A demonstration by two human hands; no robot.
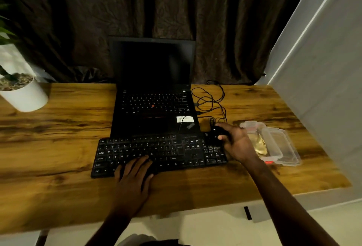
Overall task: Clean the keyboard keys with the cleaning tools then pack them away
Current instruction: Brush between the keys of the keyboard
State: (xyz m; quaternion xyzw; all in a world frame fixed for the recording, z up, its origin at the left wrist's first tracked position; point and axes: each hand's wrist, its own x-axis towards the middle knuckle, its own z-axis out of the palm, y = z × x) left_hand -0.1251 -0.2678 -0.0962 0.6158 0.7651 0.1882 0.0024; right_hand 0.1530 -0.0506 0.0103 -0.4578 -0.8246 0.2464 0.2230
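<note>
Black keyboard (160, 152) on the counter (58, 137) looks light and rigid, best steadied at its front edge; left hand (133, 175) lies flat on the keys, right hand (238, 143) grips a small dark object (214, 135)

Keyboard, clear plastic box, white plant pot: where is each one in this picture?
Keyboard (156, 150): head view, on its middle letter keys.
Clear plastic box (289, 152): head view, on its bare right part.
White plant pot (26, 98): head view, on its white side wall.

left hand (135, 175): palm down, fingers straight | right hand (238, 143): forearm extended, fingers curled round small black object (216, 135)
</note>
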